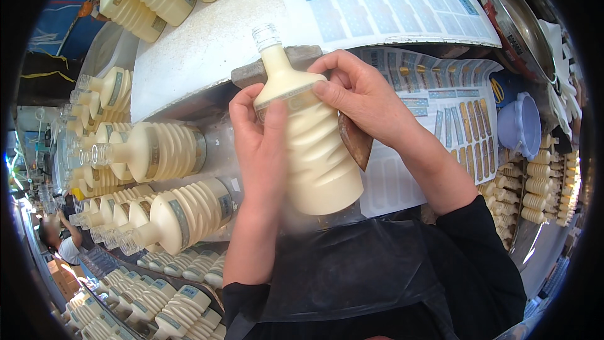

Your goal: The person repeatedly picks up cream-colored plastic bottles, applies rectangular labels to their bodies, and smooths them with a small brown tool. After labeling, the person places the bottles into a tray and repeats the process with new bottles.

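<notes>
A cream-coloured bottle (318,157) with wavy ridges and a clear threaded neck stands tilted before me, its neck pointing away. A narrow decorated label strip (294,97) runs round its shoulder. My left hand (259,141) is closed on the bottle's left shoulder, the thumb slightly blurred and lying on the strip's left part. My right hand (358,91) grips the right shoulder, its thumb and bent forefinger at the strip's right end. Below the right palm shows a brown pointed wedge (354,141); whether the hand holds it is hidden. A grey block (248,73) sits behind the bottle.
Sheets of blue patterned labels (384,0) lie on the white table (214,31), with another label sheet (453,107) at right. Several labelled bottles (179,217) lie stacked at left. A lavender bucket (521,126) and metal pan (516,16) stand right. Another person (66,242) is far left.
</notes>
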Demonstrator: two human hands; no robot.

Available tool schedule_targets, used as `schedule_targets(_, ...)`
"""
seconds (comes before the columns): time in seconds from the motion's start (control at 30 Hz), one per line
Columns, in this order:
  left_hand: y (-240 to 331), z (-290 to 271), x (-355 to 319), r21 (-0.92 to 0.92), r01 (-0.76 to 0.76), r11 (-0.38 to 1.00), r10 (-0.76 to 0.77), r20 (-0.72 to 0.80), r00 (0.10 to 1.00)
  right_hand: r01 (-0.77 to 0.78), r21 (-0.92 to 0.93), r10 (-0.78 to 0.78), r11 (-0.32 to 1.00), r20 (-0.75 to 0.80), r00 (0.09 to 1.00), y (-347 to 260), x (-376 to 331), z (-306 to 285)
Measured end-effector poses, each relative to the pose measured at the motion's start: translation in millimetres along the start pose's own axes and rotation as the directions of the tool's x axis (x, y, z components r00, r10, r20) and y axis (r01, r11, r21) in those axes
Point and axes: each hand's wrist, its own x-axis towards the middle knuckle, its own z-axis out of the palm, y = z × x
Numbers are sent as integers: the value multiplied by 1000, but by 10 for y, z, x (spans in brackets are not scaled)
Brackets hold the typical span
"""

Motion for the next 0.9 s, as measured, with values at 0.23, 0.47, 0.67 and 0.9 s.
schedule_targets(0.23, 0, 4, 0, -8, 7, 1000, -7, -1, 1000, 20, 200, -12, 980, -42, 999, 10, 25, -167)
schedule_targets(0.47, -25, -3, 13, 11, -3, 1000, 4, -7, 1000, 264, -4, -258, 964, -230, 938, -213, -230, 30)
schedule_targets(0.67, -49, -20, 14, 26, 8, 1000, -8, -14, 1000, 426, -710, -734, 560, -187, 653, -219, -297, 17)
schedule_targets(0.9, -35, -45, 7, -29, 20, 999, -21, -24, 999, 712, -587, -809, 384, 158, 566, -164, -477, 57)
